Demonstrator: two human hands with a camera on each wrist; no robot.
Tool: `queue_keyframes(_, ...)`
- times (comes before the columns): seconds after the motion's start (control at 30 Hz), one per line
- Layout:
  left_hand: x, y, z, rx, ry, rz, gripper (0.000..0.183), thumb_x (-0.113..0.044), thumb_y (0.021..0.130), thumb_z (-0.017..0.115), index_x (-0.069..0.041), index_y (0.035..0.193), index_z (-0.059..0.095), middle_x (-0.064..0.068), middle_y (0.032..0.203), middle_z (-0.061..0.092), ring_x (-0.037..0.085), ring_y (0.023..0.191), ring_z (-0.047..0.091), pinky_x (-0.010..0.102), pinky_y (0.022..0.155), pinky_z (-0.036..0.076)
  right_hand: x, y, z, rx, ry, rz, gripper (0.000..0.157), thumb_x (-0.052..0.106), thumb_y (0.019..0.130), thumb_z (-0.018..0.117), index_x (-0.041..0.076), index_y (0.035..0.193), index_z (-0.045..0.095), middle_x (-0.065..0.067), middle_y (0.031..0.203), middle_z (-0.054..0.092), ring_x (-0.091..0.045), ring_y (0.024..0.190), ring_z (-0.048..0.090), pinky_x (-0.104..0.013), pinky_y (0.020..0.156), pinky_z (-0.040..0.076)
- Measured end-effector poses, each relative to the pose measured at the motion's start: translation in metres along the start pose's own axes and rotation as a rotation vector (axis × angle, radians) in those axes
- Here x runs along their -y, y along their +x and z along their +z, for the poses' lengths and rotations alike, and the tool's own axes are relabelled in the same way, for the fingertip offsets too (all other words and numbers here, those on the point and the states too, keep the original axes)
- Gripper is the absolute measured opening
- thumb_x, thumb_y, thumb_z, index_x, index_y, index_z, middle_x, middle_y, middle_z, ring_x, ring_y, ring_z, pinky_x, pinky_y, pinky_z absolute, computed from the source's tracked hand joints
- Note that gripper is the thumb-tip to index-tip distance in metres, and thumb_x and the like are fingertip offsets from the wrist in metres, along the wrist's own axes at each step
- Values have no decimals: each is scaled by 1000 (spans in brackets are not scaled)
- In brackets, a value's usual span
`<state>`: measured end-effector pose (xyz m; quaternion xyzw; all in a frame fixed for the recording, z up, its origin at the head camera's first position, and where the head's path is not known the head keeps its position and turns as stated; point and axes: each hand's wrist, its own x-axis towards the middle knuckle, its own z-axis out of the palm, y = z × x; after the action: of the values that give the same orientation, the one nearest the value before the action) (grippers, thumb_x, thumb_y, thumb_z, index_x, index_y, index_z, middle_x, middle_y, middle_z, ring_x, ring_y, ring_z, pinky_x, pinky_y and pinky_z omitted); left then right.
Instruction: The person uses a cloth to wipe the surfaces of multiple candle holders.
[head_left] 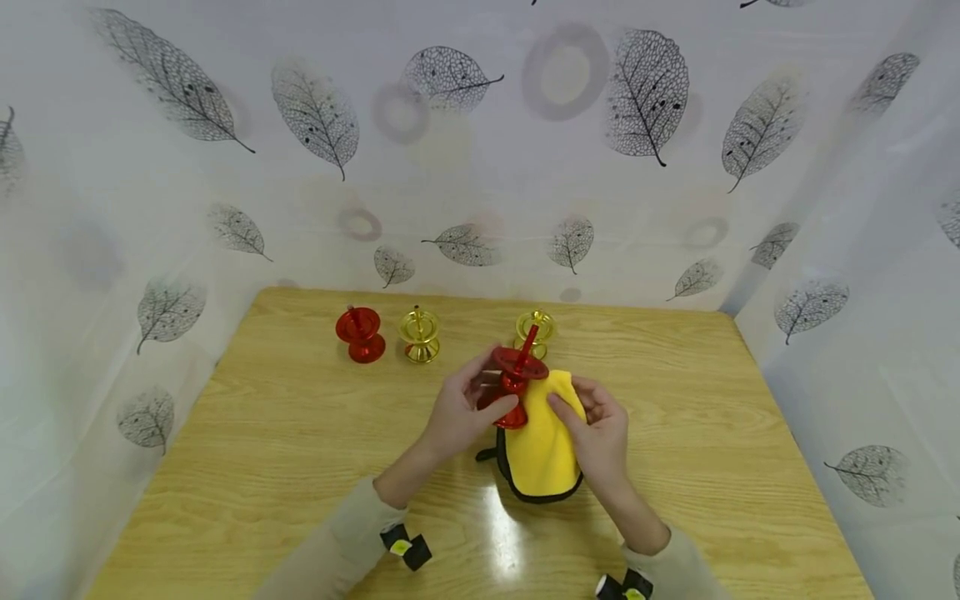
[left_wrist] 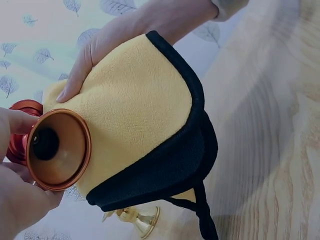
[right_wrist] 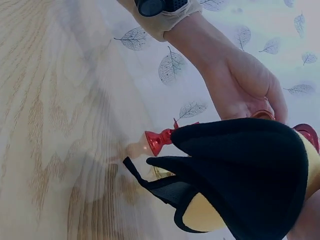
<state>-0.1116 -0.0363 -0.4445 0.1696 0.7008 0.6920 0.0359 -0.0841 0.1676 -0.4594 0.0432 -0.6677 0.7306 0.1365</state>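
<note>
My left hand (head_left: 467,410) grips a red candle holder (head_left: 513,385) by its stem, its thin spike pointing up and tilted to the right. In the left wrist view the holder's hollow base (left_wrist: 60,165) faces the camera. My right hand (head_left: 604,429) pinches the upper part of a yellow cloth (head_left: 543,458) with black trim, thumb in front. The cloth lies against the holder's right side. It looks folded or layered, and in the right wrist view its black side (right_wrist: 240,165) and a black strap (right_wrist: 150,182) show. The right fingertips are partly hidden behind it.
Toward the back left of the wooden table (head_left: 300,467) stand another red candle holder (head_left: 362,335) and a gold one (head_left: 420,335). A second gold holder (head_left: 542,325) stands behind the held one, partly covered. A leaf-patterned curtain (head_left: 480,183) surrounds the table's back and sides.
</note>
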Motion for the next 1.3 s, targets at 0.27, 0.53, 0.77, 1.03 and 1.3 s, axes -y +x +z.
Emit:
queue_keyframes(0.27, 3, -1, -1, -40, 17, -44, 76, -7, 92, 79, -10, 160, 45, 20, 134, 71, 35, 119, 71, 28, 103, 58, 0, 2, 1, -3, 25, 7, 25, -15, 90, 71, -14, 114, 66, 7, 96, 82, -8, 78, 78, -23, 67, 64)
queue_keyframes(0.53, 2, -2, 5, -166, -50, -86, 70, -5, 89, 83, -10, 152, 53, 21, 123, 75, 28, 106, 76, 27, 93, 63, -2, 6, 5, -7, 51, -74, 25, -16, 89, 71, -16, 114, 66, 7, 98, 82, -7, 80, 79, -23, 67, 64)
queue_keyframes(0.77, 3, 0, 7, -221, -101, -82, 57, -3, 88, 83, -6, 139, 57, 25, 117, 76, 15, 90, 74, 23, 81, 63, -11, 15, 3, 28, -97, -340, 25, -24, 83, 71, -21, 108, 69, 17, 105, 79, 2, 87, 76, -15, 71, 62)
queue_keyframes(1.03, 2, 0, 8, -273, -104, -99, 64, -3, 87, 84, -5, 142, 51, 25, 116, 76, 17, 91, 75, 23, 79, 62, -5, 21, 7, 66, -238, -522, 26, -24, 78, 76, -11, 100, 76, -30, 93, 76, 6, 90, 72, -11, 72, 59)
queue_keyframes(1.3, 2, -2, 9, -279, -57, -54, 61, -3, 87, 84, -4, 140, 54, 26, 112, 77, 16, 88, 74, 22, 75, 61, 3, 22, 7, 88, -406, -587, 29, -18, 75, 83, -2, 99, 80, -22, 93, 80, -2, 88, 73, -8, 78, 57)
